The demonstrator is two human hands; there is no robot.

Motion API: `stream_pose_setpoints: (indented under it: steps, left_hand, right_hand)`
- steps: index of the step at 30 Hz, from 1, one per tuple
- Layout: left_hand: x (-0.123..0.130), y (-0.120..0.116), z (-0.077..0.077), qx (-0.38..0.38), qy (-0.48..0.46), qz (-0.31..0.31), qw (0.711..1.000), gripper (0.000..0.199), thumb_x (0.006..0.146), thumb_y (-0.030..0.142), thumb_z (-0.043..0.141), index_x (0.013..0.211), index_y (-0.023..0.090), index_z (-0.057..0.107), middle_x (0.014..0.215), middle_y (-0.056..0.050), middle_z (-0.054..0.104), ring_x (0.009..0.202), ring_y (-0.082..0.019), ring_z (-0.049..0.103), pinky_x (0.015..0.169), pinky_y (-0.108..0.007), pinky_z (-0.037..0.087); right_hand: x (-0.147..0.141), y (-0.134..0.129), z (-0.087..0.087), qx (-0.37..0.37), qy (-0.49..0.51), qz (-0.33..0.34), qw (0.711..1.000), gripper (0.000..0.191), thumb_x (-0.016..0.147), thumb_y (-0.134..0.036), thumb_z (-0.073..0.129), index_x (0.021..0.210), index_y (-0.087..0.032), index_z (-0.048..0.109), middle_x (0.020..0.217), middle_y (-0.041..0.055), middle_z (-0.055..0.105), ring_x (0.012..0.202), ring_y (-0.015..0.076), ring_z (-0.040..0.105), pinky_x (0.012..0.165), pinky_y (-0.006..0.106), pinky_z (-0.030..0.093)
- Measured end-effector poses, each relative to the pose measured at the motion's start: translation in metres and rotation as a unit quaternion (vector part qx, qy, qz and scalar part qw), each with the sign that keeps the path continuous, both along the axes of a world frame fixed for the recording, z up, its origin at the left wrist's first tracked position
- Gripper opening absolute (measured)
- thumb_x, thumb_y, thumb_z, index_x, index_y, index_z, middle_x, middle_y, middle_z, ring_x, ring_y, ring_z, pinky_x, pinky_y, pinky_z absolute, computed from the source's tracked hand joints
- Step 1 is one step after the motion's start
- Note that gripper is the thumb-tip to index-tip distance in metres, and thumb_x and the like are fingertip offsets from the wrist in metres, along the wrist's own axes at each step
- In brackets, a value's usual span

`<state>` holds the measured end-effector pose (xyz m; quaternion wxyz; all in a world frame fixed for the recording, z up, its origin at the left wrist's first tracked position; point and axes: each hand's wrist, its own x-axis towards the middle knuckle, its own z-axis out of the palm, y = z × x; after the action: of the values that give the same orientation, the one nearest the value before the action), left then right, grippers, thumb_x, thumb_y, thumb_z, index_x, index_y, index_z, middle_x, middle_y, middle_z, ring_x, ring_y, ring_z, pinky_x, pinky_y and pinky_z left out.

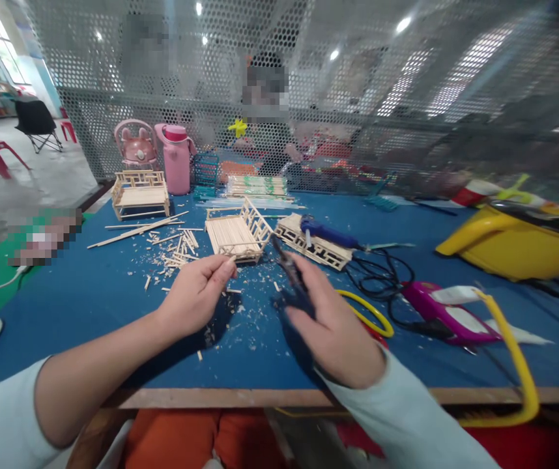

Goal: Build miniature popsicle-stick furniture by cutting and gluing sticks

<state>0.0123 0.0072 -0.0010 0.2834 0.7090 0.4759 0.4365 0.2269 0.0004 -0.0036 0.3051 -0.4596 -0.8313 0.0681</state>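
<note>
My left hand (196,294) is closed in a pinch on a small pale wooden stick piece (232,259), just in front of a small stick-built bench frame (235,236). My right hand (331,319) holds a dark hand tool (289,266), blurred, its tip pointing toward the right side of that frame. Beyond the right hand lies a lattice stick panel (326,251) with a blue glue gun (328,231) resting on it. Cut stick pieces (182,251) and shavings are scattered to the left of the frame.
Another stick-built bench (141,195) stands at the back left, near a pink bottle (176,159). Stick bundles (256,186) lie before the perforated metal screen (358,85). On the right are a purple tool (448,316), black cables, and a yellow container (518,241).
</note>
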Motion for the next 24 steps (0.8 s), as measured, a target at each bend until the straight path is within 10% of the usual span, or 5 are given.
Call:
stream_pose_setpoints:
  steps: [8, 15, 18, 24]
  left_hand:
    - [0.005, 0.007, -0.012, -0.132, -0.126, -0.013, 0.983, 0.029, 0.091, 0.023, 0.032, 0.063, 0.019, 0.038, 0.057, 0.005, 0.035, 0.054, -0.011, 0.034, 0.055, -0.025, 0.029]
    - [0.008, -0.001, -0.006, -0.181, -0.157, -0.097, 0.966, 0.026, 0.088, 0.028, 0.034, 0.066, 0.019, 0.045, 0.055, 0.005, 0.037, 0.053, -0.012, 0.035, 0.053, -0.025, 0.028]
    - [0.008, -0.003, -0.005, -0.164, -0.176, -0.129, 0.962, 0.028, 0.088, 0.03, 0.035, 0.064, 0.019, 0.044, 0.056, 0.004, 0.037, 0.055, -0.011, 0.034, 0.055, -0.026, 0.028]
    - [0.007, -0.006, -0.007, -0.137, -0.18, -0.159, 0.961, 0.03, 0.09, 0.031, 0.035, 0.063, 0.019, 0.043, 0.057, 0.004, 0.037, 0.057, -0.012, 0.035, 0.057, -0.027, 0.028]
  right_hand:
    - [0.021, -0.029, -0.012, -0.057, -0.227, -0.114, 0.966, 0.045, 0.079, -0.026, 0.045, 0.119, -0.009, 0.056, 0.113, 0.0183, 0.063, 0.106, 0.0325, 0.06, 0.089, 0.047, 0.05]
    - [0.03, -0.014, -0.006, 0.008, -0.209, -0.112, 0.971, 0.045, 0.09, -0.04, 0.038, 0.117, -0.011, 0.06, 0.118, 0.0192, 0.062, 0.11, 0.031, 0.058, 0.093, 0.049, 0.047]
    - [0.063, 0.001, -0.003, -0.056, -0.234, -0.176, 0.954, 0.043, 0.088, -0.032, 0.034, 0.11, -0.008, 0.062, 0.105, 0.0211, 0.066, 0.098, 0.0325, 0.063, 0.089, 0.051, 0.048]
    - [0.092, 0.024, 0.004, -0.214, -0.18, -0.083, 0.956, 0.059, 0.072, -0.028, 0.048, 0.129, -0.012, 0.049, 0.125, 0.0147, 0.06, 0.113, 0.0281, 0.059, 0.096, 0.043, 0.046]
